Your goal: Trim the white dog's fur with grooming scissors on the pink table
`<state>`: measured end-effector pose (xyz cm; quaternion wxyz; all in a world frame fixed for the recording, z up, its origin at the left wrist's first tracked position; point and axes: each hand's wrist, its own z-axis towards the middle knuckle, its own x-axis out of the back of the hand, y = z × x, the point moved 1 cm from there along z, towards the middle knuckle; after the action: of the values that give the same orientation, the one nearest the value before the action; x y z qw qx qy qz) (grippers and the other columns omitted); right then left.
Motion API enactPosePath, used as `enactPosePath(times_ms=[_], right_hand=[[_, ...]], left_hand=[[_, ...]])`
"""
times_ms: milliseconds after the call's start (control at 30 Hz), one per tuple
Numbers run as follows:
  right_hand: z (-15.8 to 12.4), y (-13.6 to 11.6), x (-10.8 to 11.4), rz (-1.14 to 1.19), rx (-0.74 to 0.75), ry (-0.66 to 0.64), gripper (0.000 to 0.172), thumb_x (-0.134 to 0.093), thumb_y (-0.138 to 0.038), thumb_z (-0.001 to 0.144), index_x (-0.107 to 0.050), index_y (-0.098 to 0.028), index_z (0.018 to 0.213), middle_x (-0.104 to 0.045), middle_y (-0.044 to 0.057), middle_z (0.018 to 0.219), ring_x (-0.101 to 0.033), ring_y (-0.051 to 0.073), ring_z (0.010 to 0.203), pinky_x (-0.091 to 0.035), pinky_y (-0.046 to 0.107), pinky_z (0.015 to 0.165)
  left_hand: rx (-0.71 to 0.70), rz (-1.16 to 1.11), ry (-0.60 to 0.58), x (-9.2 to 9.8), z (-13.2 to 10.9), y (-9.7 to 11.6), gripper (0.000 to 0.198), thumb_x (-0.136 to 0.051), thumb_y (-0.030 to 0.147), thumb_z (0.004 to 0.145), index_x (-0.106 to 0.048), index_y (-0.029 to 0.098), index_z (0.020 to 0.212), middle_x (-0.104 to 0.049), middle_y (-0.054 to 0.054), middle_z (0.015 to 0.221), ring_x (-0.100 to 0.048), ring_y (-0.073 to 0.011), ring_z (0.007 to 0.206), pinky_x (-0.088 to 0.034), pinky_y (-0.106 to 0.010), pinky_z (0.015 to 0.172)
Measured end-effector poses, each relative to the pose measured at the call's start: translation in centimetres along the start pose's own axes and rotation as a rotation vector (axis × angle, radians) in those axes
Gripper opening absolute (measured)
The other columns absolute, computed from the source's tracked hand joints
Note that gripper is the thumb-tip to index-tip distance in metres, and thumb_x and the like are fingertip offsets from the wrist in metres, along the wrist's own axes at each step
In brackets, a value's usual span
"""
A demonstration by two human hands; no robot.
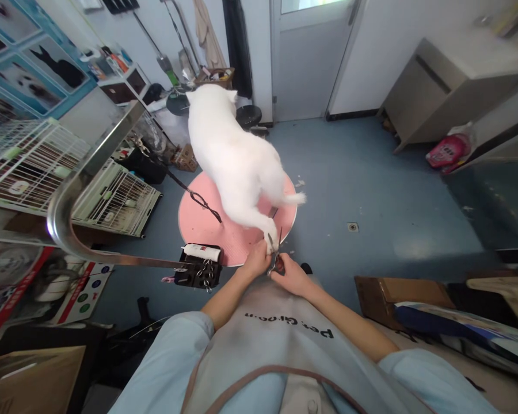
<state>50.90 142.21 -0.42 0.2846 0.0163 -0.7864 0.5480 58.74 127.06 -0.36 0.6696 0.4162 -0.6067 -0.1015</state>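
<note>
A white dog (237, 155) stands on a round pink table (198, 230), its head turned away from me and one hind leg stretched back towards me. My left hand (257, 259) is closed around the paw of that leg at the table's near edge. In my right hand (292, 276) is a pair of scissors (276, 261), held by the handles. The blades are apart and point away from me, right beside the paw. The tail and another leg are to the right of the raised paw.
A metal arm (64, 224) curves along the table's left side. Fixed to it is a black tray (198, 276) with a white tube and scissors. A black loop lies on the table. Wire cages (125, 198) stand left, cardboard boxes (406, 290) lower right. White hair lies on the floor.
</note>
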Motion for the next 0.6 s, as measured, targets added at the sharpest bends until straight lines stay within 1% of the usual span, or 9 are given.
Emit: enactPosePath(times_ms=[100,167,333,467,600], right_hand=[[0.14,0.13,-0.07,-0.062,-0.024,0.043,0.022,-0.059,-0.02,0.08,-0.047,-0.022,0.098,-0.062,0.001,0.086,-0.058,0.017,0.075,-0.039,0.028,0.068],[0.12,0.29,-0.2,-0.049,-0.052,0.045,0.02,-0.054,-0.015,0.081,-0.046,-0.022,0.099,-0.061,0.0,0.082,-0.057,0.017,0.071,-0.039,0.028,0.067],[-0.17,0.27,-0.34,-0.039,0.01,0.02,0.026,-0.063,-0.022,0.079,-0.046,-0.022,0.099,-0.063,0.003,0.09,-0.06,0.019,0.08,-0.042,0.029,0.072],[-0.13,0.44,-0.28,-0.005,-0.039,0.028,0.024,-0.053,-0.014,0.082,-0.046,-0.021,0.104,-0.063,0.001,0.085,-0.06,0.017,0.074,-0.042,0.028,0.069],[0.07,0.37,-0.26,-0.008,0.008,0.019,0.026,-0.06,-0.02,0.08,-0.047,-0.021,0.102,-0.064,0.002,0.09,-0.061,0.019,0.079,-0.044,0.029,0.072]], left_hand=[[0.008,0.017,0.003,0.0,0.04,0.16,0.026,-0.045,0.001,0.073,-0.055,0.016,0.09,-0.065,-0.011,0.094,-0.059,-0.0228,0.089,-0.049,-0.037,0.084],[0.002,0.018,0.002,0.01,0.06,0.24,0.025,-0.045,0.001,0.073,-0.055,0.016,0.09,-0.065,-0.011,0.094,-0.059,-0.023,0.089,-0.049,-0.037,0.083],[0.007,0.003,0.018,0.02,0.15,0.2,0.028,-0.043,0.0,0.072,-0.055,0.017,0.09,-0.065,-0.011,0.094,-0.059,-0.0224,0.09,-0.049,-0.036,0.084],[0.013,0.022,0.013,-0.03,0.17,-0.08,0.024,-0.044,0.002,0.073,-0.055,0.017,0.088,-0.065,-0.011,0.092,-0.059,-0.0225,0.087,-0.049,-0.036,0.082],[-0.014,0.005,0.014,-0.17,0.11,-0.34,0.025,-0.045,0.002,0.073,-0.056,0.018,0.09,-0.065,-0.009,0.091,-0.059,-0.0214,0.087,-0.049,-0.035,0.082]])
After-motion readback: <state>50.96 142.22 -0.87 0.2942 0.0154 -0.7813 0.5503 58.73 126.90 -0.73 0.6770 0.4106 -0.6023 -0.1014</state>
